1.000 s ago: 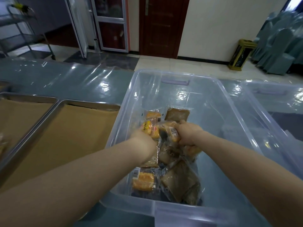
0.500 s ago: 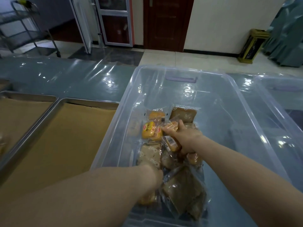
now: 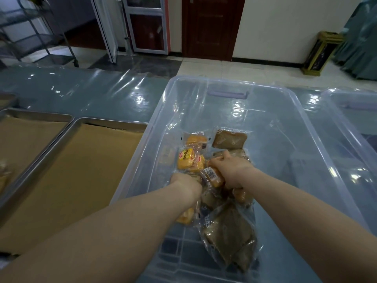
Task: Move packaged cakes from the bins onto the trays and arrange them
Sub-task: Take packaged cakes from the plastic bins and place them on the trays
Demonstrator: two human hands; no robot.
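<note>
A clear plastic bin [image 3: 306,127] holds several wrapped cakes, yellow ones [image 3: 185,160] at the left and brown ones [image 3: 229,138] further back and near me. Both my hands are down inside it. My right hand [image 3: 232,170] grips a yellow packaged cake [image 3: 213,176] with a barcode label. My left hand [image 3: 184,182] is curled down among the packets just left of it; its fingers are hidden, so what it holds cannot be seen. A metal tray [image 3: 51,146] lined with brown paper lies left of the bin.
A second paper-lined tray [image 3: 36,117] sits at the far left with a packet at its edge. Another clear bin [image 3: 350,103] stands to the right. The table wears a shiny plastic sheet [image 3: 98,94]. Doors, a wire rack and a floor bin stand beyond.
My left hand drew back toward me, then moved forward again into the pile beside the right hand. My right hand stays on the yellow barcode packet.
</note>
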